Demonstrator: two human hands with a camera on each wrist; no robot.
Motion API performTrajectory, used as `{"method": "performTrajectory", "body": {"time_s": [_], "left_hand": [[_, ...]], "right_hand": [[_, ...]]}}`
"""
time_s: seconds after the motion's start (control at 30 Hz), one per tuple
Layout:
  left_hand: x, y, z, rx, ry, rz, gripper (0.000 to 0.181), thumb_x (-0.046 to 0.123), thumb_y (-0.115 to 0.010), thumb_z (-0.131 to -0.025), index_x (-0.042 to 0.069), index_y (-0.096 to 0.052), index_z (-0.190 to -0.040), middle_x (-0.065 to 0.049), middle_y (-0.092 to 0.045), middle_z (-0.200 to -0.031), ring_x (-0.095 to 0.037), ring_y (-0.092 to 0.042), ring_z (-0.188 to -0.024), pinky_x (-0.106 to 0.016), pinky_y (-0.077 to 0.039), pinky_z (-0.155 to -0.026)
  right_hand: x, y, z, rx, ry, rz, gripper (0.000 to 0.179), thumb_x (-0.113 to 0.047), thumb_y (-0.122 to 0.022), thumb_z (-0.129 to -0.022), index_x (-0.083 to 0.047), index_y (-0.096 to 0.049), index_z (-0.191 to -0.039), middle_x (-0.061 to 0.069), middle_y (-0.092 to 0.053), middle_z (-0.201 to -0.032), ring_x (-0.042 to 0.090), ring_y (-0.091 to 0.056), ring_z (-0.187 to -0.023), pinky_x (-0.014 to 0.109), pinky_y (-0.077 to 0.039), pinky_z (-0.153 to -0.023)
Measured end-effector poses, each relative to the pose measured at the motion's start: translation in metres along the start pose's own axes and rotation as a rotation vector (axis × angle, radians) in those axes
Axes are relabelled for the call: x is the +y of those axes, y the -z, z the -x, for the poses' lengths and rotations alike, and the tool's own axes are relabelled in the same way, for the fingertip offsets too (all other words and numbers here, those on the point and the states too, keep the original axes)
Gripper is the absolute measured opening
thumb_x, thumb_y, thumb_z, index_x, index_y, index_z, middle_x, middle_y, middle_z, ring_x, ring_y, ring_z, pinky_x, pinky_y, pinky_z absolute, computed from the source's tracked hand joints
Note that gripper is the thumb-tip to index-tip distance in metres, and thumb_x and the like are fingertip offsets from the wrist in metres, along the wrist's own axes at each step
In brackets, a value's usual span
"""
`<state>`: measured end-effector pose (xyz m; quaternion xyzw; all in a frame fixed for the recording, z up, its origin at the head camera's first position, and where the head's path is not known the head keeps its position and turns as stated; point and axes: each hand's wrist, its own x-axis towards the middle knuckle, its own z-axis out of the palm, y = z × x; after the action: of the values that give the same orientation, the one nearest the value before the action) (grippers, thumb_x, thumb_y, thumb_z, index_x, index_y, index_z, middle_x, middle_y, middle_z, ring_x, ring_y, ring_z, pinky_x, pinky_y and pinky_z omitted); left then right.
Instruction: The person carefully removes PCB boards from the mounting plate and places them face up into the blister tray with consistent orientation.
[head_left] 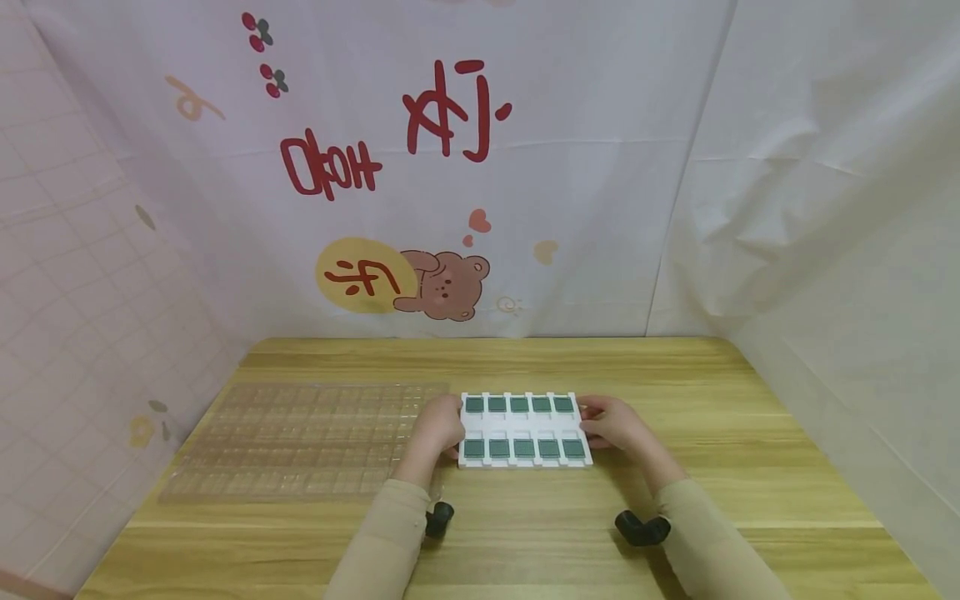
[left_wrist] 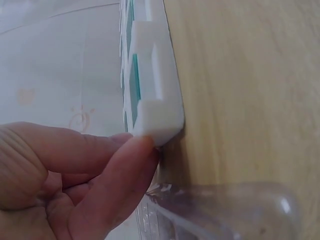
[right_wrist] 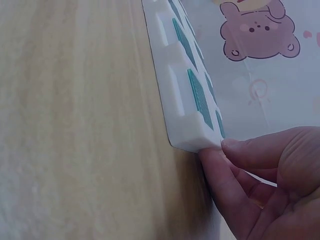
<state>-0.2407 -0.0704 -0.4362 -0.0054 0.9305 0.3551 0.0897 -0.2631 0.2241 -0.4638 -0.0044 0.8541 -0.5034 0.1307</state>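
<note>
A white foam tray (head_left: 519,423) with slots in two rows lies on the wooden table, a green square circuit board (head_left: 523,448) in each slot. My left hand (head_left: 440,425) pinches its left end between thumb and finger; the left wrist view shows the fingertips (left_wrist: 135,155) at the tray's corner. At the opposite end, my right hand (head_left: 613,427) pinches the tray's side in the same way, with the thumb (right_wrist: 245,150) against its edge in the right wrist view. The other fingers of both hands are partly hidden.
A large clear plastic tray (head_left: 300,442) with many compartments lies on the table (head_left: 540,533) at the left, its right edge beside and under my left hand. A printed white cloth (head_left: 585,183) hangs behind the table, with more cloth at both sides.
</note>
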Motion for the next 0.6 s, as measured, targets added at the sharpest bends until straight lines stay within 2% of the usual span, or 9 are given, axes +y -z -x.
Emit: {"method": "performTrajectory", "body": {"time_s": [0.17,0.4,0.5,0.6], "left_hand": [[0.002,0.002,0.003,0.013,-0.015,-0.020,0.048,-0.018,-0.053,-0.082,-0.011,-0.057,-0.129,-0.030,-0.056,-0.130,-0.021,-0.060,-0.050,-0.028,-0.052,-0.042],[0.003,0.002,0.002,0.028,-0.037,-0.064,0.047,-0.017,-0.054,-0.081,-0.010,-0.059,-0.128,-0.027,-0.058,-0.129,-0.020,-0.059,-0.056,-0.022,-0.045,-0.036],[0.003,0.004,0.001,0.035,-0.054,-0.084,0.044,-0.017,-0.055,-0.080,-0.010,-0.061,-0.123,-0.026,-0.062,-0.122,-0.021,-0.059,-0.056,-0.024,-0.046,-0.040],[0.002,0.007,0.000,0.060,-0.079,-0.123,0.042,-0.015,-0.058,-0.078,-0.008,-0.064,-0.118,-0.022,-0.066,-0.114,-0.025,-0.062,-0.069,-0.031,-0.053,-0.054]], "right_hand": [[0.001,0.000,-0.002,-0.002,0.004,0.001,0.051,0.008,-0.062,-0.088,0.011,-0.048,-0.137,0.019,-0.057,-0.106,0.023,-0.060,-0.085,0.037,-0.059,-0.068],[-0.001,0.001,0.000,-0.019,0.029,0.012,0.051,0.007,-0.062,-0.090,0.012,-0.047,-0.137,0.021,-0.057,-0.108,0.025,-0.061,-0.089,0.038,-0.059,-0.069],[0.001,0.005,0.002,-0.058,0.086,0.033,0.052,0.002,-0.065,-0.091,0.012,-0.046,-0.139,0.022,-0.058,-0.112,0.027,-0.061,-0.094,0.036,-0.059,-0.072],[0.004,0.012,0.003,-0.089,0.214,0.121,0.058,-0.006,-0.070,-0.090,0.012,-0.045,-0.139,0.024,-0.059,-0.115,0.031,-0.062,-0.099,0.033,-0.057,-0.072]]}}
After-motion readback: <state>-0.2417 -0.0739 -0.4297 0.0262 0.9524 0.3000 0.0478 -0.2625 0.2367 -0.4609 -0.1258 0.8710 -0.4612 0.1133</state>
